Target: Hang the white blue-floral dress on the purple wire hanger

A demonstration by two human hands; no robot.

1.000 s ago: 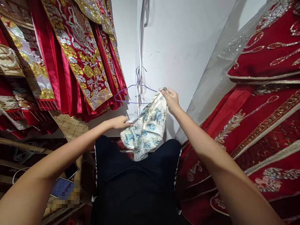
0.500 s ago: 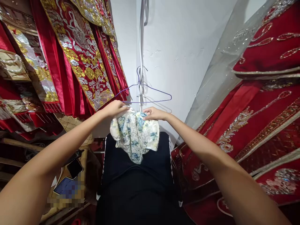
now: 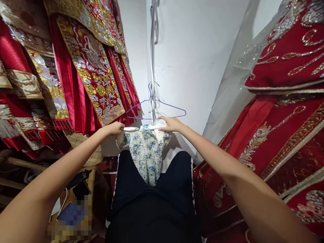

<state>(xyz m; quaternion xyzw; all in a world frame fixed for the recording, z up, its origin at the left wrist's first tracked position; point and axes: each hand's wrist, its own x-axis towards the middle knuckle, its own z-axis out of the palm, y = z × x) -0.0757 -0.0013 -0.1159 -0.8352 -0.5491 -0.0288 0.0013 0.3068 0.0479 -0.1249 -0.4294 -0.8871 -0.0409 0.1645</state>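
A white floral garment (image 3: 146, 152) with blue and yellow flowers and short puffed sleeves hangs stretched between my two hands, in front of my dark-trousered knees. My left hand (image 3: 115, 128) is closed on its upper left edge. At the upper right edge my right hand (image 3: 170, 124) pinches the cloth between thumb and fingers. Just above the garment, an unfilled purple wire hanger (image 3: 167, 104) hangs by its hook from a white upright rail (image 3: 152, 50). The lower tip of the garment drops between my knees.
Red dresses with gold and silver embroidery (image 3: 98, 77) hang on the left. More red beaded dresses (image 3: 273, 135) and a sheer veil-like cloth (image 3: 227, 74) hang on the right. At lower left, a wooden stand (image 3: 93, 179) holds a phone (image 3: 82, 189) and a white cable (image 3: 63, 202).
My hands have moved apart and slightly down, pulling the garment's bunched top edge out wide. The garment now hangs flatter, and my knees have spread.
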